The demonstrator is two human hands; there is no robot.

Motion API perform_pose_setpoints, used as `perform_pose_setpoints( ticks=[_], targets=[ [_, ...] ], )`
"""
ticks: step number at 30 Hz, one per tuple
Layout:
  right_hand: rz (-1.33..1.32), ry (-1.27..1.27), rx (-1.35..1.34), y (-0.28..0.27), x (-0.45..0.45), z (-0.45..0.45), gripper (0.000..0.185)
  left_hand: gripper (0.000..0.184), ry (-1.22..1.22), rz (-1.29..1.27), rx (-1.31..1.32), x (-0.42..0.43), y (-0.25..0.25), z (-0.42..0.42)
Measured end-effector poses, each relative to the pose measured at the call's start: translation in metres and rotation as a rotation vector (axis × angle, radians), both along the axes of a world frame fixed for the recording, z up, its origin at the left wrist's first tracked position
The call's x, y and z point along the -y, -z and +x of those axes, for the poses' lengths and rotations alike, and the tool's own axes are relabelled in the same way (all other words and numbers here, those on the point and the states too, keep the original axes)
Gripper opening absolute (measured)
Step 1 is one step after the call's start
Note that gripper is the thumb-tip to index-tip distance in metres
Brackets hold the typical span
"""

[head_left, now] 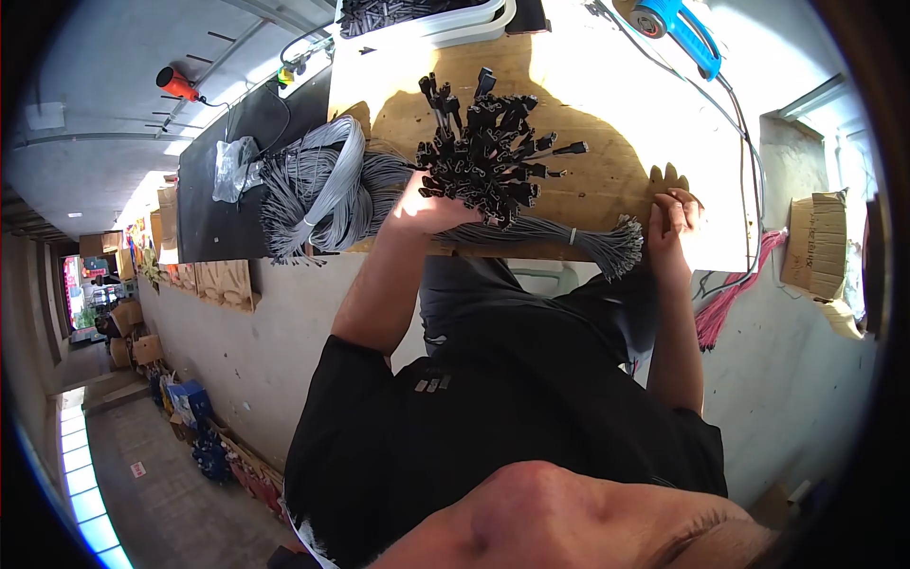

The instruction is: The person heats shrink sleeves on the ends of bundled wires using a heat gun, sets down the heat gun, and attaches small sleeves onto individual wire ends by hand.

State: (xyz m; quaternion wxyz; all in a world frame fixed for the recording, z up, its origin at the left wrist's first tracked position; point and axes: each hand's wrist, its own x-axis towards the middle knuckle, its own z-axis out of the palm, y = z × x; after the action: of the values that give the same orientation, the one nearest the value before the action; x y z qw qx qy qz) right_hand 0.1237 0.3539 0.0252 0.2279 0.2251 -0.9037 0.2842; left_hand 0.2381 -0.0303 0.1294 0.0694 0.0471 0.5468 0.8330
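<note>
My left hand point(434, 211) is closed round a bundle of grey cables point(531, 230) just below its black connectors point(488, 156), which fan out above the fist. The cables run right along the table's front edge, bound by a white tie, and end in a splayed tip of bare ends. Just beyond that tip, my right hand point(677, 216) rests at the table edge with fingers loosely bent and slightly apart, holding nothing I can see. Left of my left hand lies a thick coiled bundle of grey cables point(327, 190), also tied.
On the wooden table point(588, 90), a white bin point(441, 36) of black parts stands at the back. A blue heat gun point(687, 33) lies back right with its cord. A clear plastic bag point(234, 169) sits on the dark surface at left. Red wires point(744, 289) hang at right.
</note>
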Motion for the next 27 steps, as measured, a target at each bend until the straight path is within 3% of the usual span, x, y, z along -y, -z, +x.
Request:
perform_pose_setpoints(
  ticks=[4,5,8,9,12,16,17,21,27],
  targets=[
    [-0.003,-0.002,-0.003,-0.001,0.001,0.0,0.016,0.062,0.007,0.004,-0.058,0.004,0.012,-0.003],
    [0.005,-0.001,-0.002,-0.002,0.001,0.0,0.016,0.064,-0.108,-0.572,-0.019,0.002,0.014,-0.004],
    [0.018,0.003,0.017,-0.008,0.002,0.002,0.015,0.059,-0.063,-0.564,0.022,-0.002,0.004,-0.007],
    [0.022,0.004,0.017,-0.007,0.001,0.002,0.015,0.06,-0.018,0.124,0.109,-0.008,-0.001,-0.005],
    [0.003,0.007,0.018,-0.002,0.001,0.001,0.015,0.066,0.033,0.332,0.143,-0.014,-0.006,-0.009],
    [-0.008,0.009,0.017,0.0,0.0,0.0,0.016,0.078,-0.02,0.235,0.084,-0.021,-0.006,-0.016],
    [-0.019,0.007,0.014,0.002,0.0,0.0,0.016,0.08,-0.066,0.015,0.013,-0.026,-0.007,-0.02],
    [-0.018,-0.012,0.024,0.001,-0.001,0.001,0.017,0.076,-0.157,-0.009,0.038,-0.028,0.001,-0.019],
    [-0.028,0.001,-0.017,0.007,-0.001,-0.002,0.017,0.069,-0.008,0.061,0.082,-0.029,-0.012,-0.026]
  ],
)
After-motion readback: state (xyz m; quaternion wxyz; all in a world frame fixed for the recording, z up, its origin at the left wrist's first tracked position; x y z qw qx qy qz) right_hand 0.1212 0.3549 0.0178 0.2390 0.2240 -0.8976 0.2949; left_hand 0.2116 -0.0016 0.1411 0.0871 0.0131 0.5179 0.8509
